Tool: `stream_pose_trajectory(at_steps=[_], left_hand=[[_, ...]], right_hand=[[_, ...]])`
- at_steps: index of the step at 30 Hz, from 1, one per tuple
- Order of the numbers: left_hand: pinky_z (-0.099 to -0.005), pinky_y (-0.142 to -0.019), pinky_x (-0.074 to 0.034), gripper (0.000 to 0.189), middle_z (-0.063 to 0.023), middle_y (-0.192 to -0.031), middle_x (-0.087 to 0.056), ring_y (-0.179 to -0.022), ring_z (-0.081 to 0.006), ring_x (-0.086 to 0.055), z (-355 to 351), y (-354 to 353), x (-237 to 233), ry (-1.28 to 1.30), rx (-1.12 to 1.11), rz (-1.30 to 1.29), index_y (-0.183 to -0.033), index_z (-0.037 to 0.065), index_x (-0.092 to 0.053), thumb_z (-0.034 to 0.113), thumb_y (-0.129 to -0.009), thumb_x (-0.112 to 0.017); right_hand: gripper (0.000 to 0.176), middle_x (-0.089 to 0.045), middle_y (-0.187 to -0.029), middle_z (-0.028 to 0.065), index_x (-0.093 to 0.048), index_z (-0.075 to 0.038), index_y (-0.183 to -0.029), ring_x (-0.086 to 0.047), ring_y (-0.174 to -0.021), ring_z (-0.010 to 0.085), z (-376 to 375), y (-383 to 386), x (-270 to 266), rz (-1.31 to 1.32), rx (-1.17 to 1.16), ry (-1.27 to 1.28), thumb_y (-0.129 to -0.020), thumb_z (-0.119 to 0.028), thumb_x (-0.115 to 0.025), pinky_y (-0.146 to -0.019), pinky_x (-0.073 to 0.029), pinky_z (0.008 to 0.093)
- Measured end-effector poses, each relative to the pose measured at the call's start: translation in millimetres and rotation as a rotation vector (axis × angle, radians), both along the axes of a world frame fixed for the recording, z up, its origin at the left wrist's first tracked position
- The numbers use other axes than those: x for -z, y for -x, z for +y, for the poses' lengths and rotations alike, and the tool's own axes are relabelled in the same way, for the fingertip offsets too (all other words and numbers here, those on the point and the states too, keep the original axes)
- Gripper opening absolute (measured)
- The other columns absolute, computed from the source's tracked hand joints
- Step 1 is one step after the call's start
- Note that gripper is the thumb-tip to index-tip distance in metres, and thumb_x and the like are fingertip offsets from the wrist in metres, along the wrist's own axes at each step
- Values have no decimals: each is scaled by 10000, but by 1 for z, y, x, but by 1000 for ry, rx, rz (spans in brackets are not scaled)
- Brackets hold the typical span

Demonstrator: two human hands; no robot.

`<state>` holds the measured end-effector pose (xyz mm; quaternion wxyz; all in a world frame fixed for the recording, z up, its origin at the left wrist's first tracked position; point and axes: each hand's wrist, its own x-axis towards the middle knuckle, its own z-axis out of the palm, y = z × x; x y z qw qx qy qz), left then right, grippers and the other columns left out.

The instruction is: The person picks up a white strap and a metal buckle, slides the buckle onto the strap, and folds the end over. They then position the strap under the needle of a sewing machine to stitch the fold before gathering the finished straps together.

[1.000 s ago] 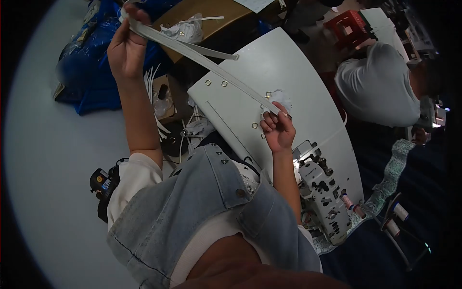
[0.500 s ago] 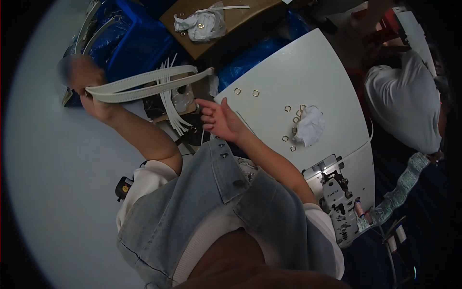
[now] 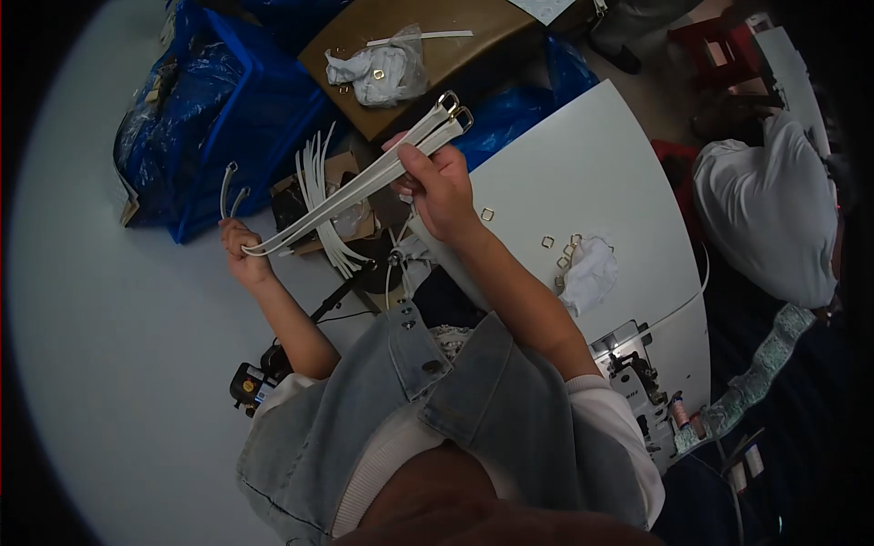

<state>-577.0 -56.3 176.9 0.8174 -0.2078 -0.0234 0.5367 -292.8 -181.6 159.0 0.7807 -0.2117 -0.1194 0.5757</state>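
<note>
Two white straps (image 3: 350,189) with metal rings at their ends run between my hands. My right hand (image 3: 440,185) grips them near the ringed ends above the white table (image 3: 583,164). My left hand (image 3: 240,249) holds the other part of the straps low at the left, over the pale floor. More ring-ended straps curl up from my left hand. Loose square metal rings (image 3: 547,241) lie on the table beside a crumpled white bag (image 3: 590,269).
A blue bag (image 3: 214,109) sits at the upper left, beside a box of white strips (image 3: 320,196). A brown surface (image 3: 428,41) holds a bag of rings. A sewing machine (image 3: 648,400) stands at the table's edge. Another person in a grey shirt (image 3: 774,209) sits at right.
My right hand has risen and closed on the ringed ends of the straps. My left hand has come down and to the right, with the straps stretched between both hands.
</note>
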Motion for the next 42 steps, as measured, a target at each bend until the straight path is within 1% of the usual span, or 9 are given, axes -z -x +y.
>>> stream_pose_trajectory(at_steps=[1, 3, 21, 26, 30, 34, 36, 40, 42], left_hand=[[-221, -370, -208, 117, -5, -593, -391, -405, -67, -247, 0, 0, 11, 51, 0, -4, -946, 7, -461, 56, -860, -398], [-222, -368, -206, 117, -6, -588, -390, -399, -67, -244, 0, -2, 27, 110, 4, -5, -939, 2, -464, 51, -857, -395], [-219, -391, -274, 78, -11, -583, -398, -407, -86, -300, 7, -15, 82, 327, 42, 238, -833, 16, -455, 44, -862, -389], [-228, -389, -287, 190, -10, -548, -370, -400, -97, -307, 8, 17, 133, 442, -44, 337, -668, 73, -413, 61, -853, -373], [-228, -381, -288, 195, -2, -519, -348, -394, -98, -307, 28, 110, 249, 470, -54, 400, -638, 81, -410, 60, -825, -358], [-225, -373, -291, 181, 2, -499, -332, -386, -102, -312, 26, 120, 272, 578, -62, 397, -617, 85, -409, 54, -789, -360], [-223, -371, -291, 180, 3, -498, -335, -384, -103, -314, 26, 120, 275, 561, -57, 405, -613, 85, -410, 48, -783, -363], [-220, -366, -307, 172, 6, -510, -353, -378, -111, -321, 29, 128, 283, 496, -41, 466, -608, 86, -405, 27, -765, -368], [-219, -365, -313, 171, 7, -513, -356, -378, -114, -325, 31, 133, 291, 463, -50, 515, -606, 86, -403, 20, -761, -370]], right_hand=[[171, -511, -703, -7, -564, -17, -941, -379, -566, 51, -5, -4, -7, -1, 6, 8, -890, -170, -508, -517, -325, 212], [220, -577, -711, 24, -609, 24, -933, -399, -550, 34, -14, -10, -14, -356, 127, 96, -882, -169, -514, -488, -315, 200], [219, -582, -581, 16, -628, 15, -744, -479, -504, 29, -33, -31, -22, -404, 223, 257, -850, -167, -570, -452, -358, 190], [223, -599, -590, 31, -628, 10, -696, -508, -511, 39, -43, -46, -31, -445, 275, 298, -838, -154, -579, -450, -366, 195], [220, -605, -594, 36, -626, 6, -679, -520, -519, 40, -52, -53, -38, -454, 270, 306, -832, -148, -587, -447, -368, 197], [216, -605, -593, 34, -628, 2, -684, -518, -519, 37, -56, -48, -37, -534, 265, 284, -832, -151, -589, -444, -366, 197], [217, -532, -574, 12, -575, -6, -675, -409, -453, 21, -56, -46, -38, -501, 254, 274, -847, -137, -555, -395, -302, 181], [220, -533, -575, 14, -573, -9, -673, -407, -450, 21, -59, -48, -41, -442, 232, 285, -847, -143, -558, -393, -301, 181], [220, -593, -586, 19, -620, -2, -676, -509, -522, 30, -61, -52, -43, -446, 205, 298, -838, -146, -581, -448, -363, 193]])
